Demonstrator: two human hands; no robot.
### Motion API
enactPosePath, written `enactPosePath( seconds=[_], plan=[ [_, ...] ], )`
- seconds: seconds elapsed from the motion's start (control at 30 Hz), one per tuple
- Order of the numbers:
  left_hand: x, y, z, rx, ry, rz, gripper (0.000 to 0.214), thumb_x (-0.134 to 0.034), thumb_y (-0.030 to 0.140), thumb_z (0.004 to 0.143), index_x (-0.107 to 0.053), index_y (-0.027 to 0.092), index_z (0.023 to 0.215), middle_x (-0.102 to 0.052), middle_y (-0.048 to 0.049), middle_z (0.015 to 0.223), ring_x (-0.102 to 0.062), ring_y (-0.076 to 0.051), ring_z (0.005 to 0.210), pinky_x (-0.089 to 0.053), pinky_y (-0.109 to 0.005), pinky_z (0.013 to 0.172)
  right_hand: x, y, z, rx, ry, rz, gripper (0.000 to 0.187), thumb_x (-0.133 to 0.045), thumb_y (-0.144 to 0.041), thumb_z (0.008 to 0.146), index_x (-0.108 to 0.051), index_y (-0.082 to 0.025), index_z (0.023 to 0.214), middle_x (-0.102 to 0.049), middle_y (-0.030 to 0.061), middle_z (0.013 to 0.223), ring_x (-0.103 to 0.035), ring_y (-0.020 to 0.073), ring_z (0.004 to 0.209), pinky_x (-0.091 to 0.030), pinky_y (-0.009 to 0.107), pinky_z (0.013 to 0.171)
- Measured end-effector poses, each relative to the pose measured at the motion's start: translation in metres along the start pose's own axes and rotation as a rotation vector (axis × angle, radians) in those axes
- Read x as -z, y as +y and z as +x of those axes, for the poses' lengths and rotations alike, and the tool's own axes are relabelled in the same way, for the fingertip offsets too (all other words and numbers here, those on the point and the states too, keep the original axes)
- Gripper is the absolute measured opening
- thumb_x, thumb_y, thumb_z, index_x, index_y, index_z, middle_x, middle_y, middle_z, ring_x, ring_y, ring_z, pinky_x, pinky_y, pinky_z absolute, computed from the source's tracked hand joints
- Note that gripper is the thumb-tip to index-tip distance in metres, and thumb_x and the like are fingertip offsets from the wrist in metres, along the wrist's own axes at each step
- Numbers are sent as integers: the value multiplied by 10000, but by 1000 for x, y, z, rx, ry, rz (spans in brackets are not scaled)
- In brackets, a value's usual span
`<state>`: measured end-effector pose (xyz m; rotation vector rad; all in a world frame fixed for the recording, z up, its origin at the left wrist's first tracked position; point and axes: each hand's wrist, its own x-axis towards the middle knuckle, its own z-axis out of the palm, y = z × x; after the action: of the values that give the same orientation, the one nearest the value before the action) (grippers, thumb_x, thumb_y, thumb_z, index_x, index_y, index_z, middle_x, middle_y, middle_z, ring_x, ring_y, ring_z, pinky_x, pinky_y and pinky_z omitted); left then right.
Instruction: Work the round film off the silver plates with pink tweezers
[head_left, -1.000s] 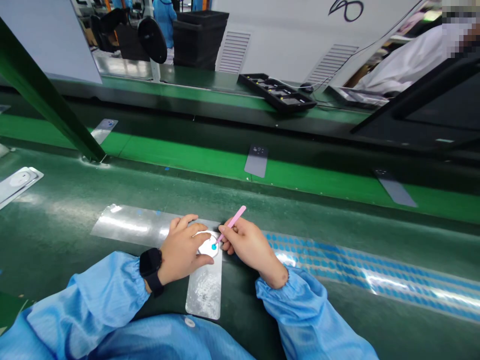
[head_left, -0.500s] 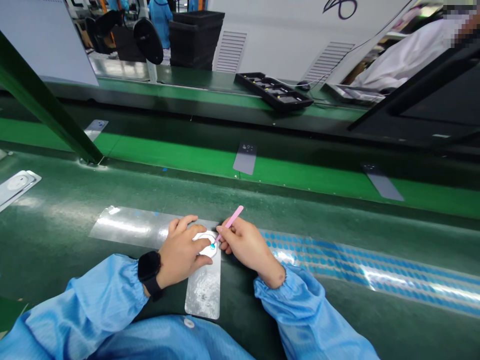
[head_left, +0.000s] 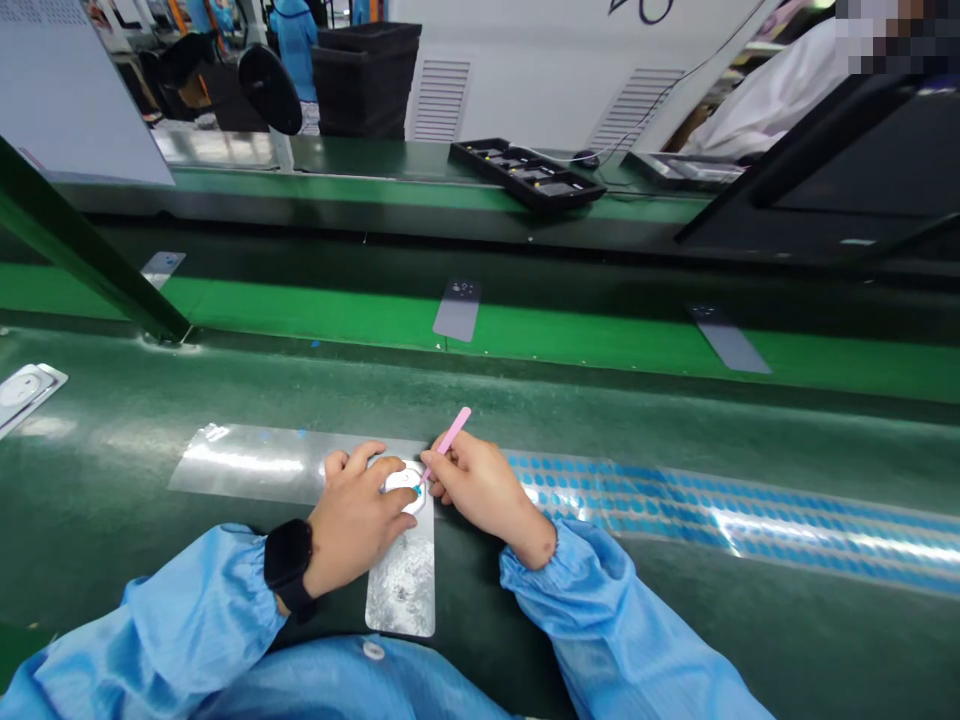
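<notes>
Lying just beneath the left hand [head_left: 356, 520], a silver panel [head_left: 403, 590] points its lower end toward the wearer's blue smock [head_left: 322, 680]. The left hand has its fingers spread, with the index fingertip over the white disc [head_left: 397, 480] near the panel's upper end. The right hand [head_left: 484, 490] sits just right of the panel, pinching pink tweezers [head_left: 454, 430] between thumb and fingers. The tweezers tilt down to a small blue dot [head_left: 417, 490] beside the left index fingertip; whether they grip it cannot be told. The panel's right edge and lower half are uncovered, with dark green tabletop [head_left: 225, 390] alongside. A long plastic strip [head_left: 675, 510] runs across behind both hands, see-through on the left and covered in blue dots on the right. Beyond it, tabletop reaches to the lip of a sunken green belt [head_left: 337, 320], where a grey plate [head_left: 457, 312] lies ahead of the hands and another farther right. A slanting green post [head_left: 90, 250] stands at the near belt edge on the left, and a black screen [head_left: 847, 180] juts in at upper right.
</notes>
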<state>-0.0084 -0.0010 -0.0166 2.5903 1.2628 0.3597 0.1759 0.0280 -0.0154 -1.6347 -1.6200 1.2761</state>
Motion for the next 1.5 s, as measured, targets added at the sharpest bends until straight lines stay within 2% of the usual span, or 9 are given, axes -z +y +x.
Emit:
enactPosePath(
  seconds=[0.07,0.2,0.33,0.7,0.93,1.07,1.27,1.4,1.5],
  plan=[
    [0,0,-1,1,7,5,174,-656,344,828,-703,282,983,-612,-61,1144,-403,-327,1170,-333,-467,855,1,-1,1,-26,7,34,107,-570,-292,814,-555,-213,745,-655,1,546,-648,160,491,-491,234,453],
    [-1,1,-1,-1,17,22,178,-650,334,833,-698,276,995,-608,-64,1147,-419,-316,1146,-338,-450,839,4,-4,3,-138,2,252,140,-585,-309,790,-528,-197,729,-612,-25,495,-595,128,405,-461,207,386],
    [2,4,1,4,1,42,176,-644,318,839,-688,265,1000,-610,-71,1150,-434,-313,1120,-342,-448,814,6,-6,5,-141,1,387,171,-604,-320,770,-518,-183,712,-596,-35,475,-560,103,369,-443,189,367],
    [0,9,-1,40,16,42,168,-660,277,828,-687,264,993,-603,-78,1127,-462,-295,1096,-345,-443,817,3,-1,6,-129,-8,388,144,-604,-288,782,-519,-179,744,-608,-32,507,-575,104,388,-448,185,366],
    [0,11,-1,88,-25,35,190,-677,258,812,-697,285,999,-578,-84,1161,-445,-295,1104,-359,-437,817,4,-2,7,-134,-16,375,113,-591,-246,801,-524,-171,749,-616,-25,520,-578,102,393,-457,183,372],
    [-1,9,0,139,-25,11,220,-717,262,779,-700,309,992,-578,-72,1195,-432,-314,1124,-356,-460,823,4,-3,7,-142,-4,394,124,-606,-242,792,-526,-164,739,-612,-27,517,-568,94,385,-444,173,360],
    [-2,9,3,184,-87,-17,223,-711,238,780,-700,324,986,-553,-57,1270,-394,-343,1178,-344,-494,841,3,1,9,-126,-6,412,149,-632,-271,769,-542,-158,731,-620,-21,513,-565,89,375,-441,168,352],
    [3,12,11,202,-147,-54,186,-718,222,770,-670,265,944,-552,-59,1270,-384,-333,1205,-331,-496,874,3,1,11,-130,-5,526,235,-692,-342,700,-544,-159,693,-606,-26,481,-557,96,366,-425,171,323],
    [10,15,19,245,-209,-82,270,-737,199,734,-595,204,963,-570,-81,1193,-432,-299,1161,-350,-464,894,7,0,13,-149,-28,657,318,-742,-405,626,-543,-157,632,-573,-30,428,-537,92,348,-406,165,311]
  ],
)
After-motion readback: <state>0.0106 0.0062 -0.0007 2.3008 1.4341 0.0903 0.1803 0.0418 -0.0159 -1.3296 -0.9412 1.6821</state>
